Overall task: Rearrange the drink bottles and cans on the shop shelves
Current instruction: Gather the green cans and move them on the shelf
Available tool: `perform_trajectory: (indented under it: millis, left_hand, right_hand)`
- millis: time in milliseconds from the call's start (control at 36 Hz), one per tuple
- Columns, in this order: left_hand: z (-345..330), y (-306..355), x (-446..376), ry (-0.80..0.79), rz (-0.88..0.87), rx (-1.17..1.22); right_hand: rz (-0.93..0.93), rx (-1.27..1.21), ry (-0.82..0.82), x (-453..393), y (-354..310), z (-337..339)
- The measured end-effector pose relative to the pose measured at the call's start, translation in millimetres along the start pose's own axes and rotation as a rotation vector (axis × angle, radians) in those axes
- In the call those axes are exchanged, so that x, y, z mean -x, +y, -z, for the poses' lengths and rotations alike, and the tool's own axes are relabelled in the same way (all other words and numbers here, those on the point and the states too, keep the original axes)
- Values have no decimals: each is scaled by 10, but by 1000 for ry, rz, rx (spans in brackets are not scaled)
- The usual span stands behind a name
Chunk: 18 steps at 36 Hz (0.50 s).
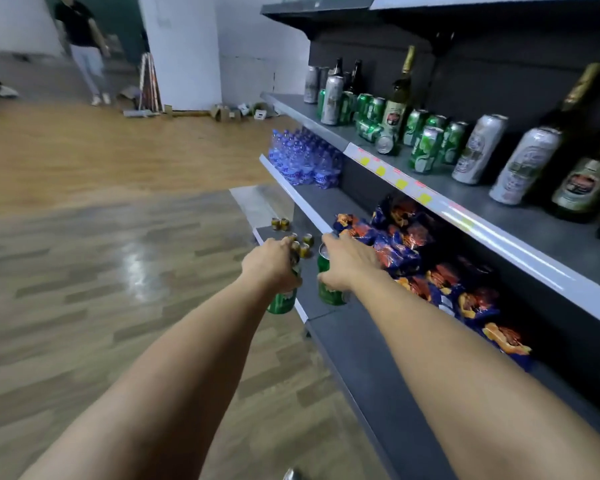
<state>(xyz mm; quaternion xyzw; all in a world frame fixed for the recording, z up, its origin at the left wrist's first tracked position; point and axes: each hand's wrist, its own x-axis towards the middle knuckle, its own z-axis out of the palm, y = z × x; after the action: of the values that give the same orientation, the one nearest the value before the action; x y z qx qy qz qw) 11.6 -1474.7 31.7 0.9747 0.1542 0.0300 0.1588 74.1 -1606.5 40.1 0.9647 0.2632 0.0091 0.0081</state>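
- Down at the front edge of the low shelf (pixel 329 308), both hands are each holding a green can.
- Left hand (pixel 272 263) is wrapping its fingers around the left green can (pixel 283 301) — that one is hanging right at the shelf lip, partly past the edge over the floor.
- Right hand (pixel 347 261) is gripping the right green can (pixel 329 292) from the side, and this can is sitting upright on the shelf surface, just beside the other one.
- Small gold cans (pixel 303 244) are clustering just beyond the hands on the same shelf level, with two more a bit farther off.
- Snack bags (pixel 395 244) in blue and orange are lying piled along the back of that shelf, to the right of the hands.
- One level up and farther away, blue water bottles (pixel 303 159) are standing packed together.
- Upper shelf (pixel 465 199) is carrying green cans (pixel 425 148), tall silver cans (pixel 478 150) and dark glass bottles (pixel 399 95) — one silver can (pixel 385 142) is lying on its side.
- Way back on the wood floor (pixel 84 237), a person (pixel 84 46) is standing near some cardboard boxes (pixel 229 112).
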Motion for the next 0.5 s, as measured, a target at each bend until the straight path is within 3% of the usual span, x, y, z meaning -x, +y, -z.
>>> perform_trajectory:
  millis: [500]
  left_hand:
    - [615, -452, -2917, 81, 2, -96]
  right_hand:
    - [-11, -11, 75, -3008, 222, 412]
